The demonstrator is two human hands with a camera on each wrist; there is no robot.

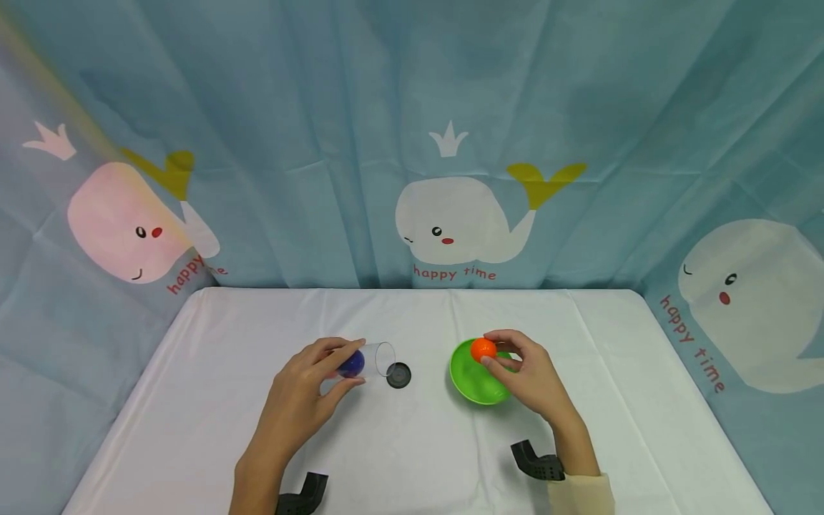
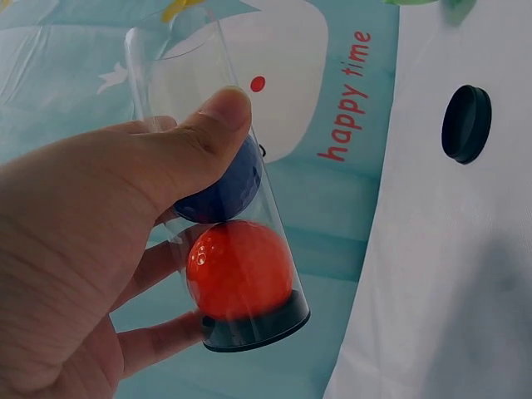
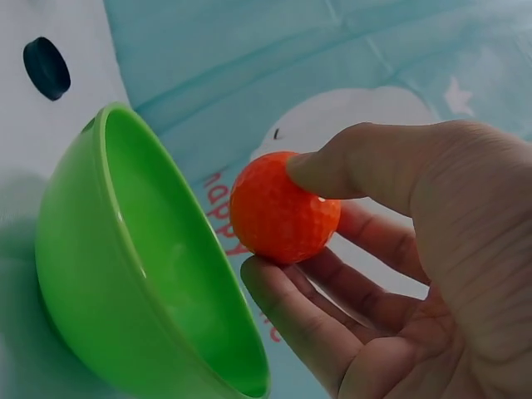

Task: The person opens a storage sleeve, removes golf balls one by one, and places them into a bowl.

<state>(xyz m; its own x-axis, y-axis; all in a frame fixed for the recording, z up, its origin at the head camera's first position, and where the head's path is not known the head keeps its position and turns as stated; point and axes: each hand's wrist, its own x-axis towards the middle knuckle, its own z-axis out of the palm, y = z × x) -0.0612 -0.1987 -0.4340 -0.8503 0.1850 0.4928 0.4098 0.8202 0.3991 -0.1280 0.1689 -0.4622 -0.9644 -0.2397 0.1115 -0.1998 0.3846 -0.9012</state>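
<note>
My left hand [image 1: 309, 390] grips a clear plastic tube [image 2: 179, 71], its uncapped end pointing right in the head view. Inside sit a blue golf ball [image 2: 229, 195] and, against the black end cap [image 2: 258, 328], an orange golf ball [image 2: 241, 270]. Over the green bowl [image 1: 473, 386], my right hand [image 1: 531, 375] pinches another orange golf ball [image 3: 278, 212] between thumb and fingers. In the right wrist view this ball is beside the bowl's rim, and the bowl's visible inside holds nothing.
A loose black cap [image 1: 399, 375] lies on the white tablecloth [image 1: 412, 458] between the tube and the bowl. Behind the table hangs a blue curtain [image 1: 322, 214] printed with whales. Black wrist mounts [image 1: 537, 463] sit at both forearms.
</note>
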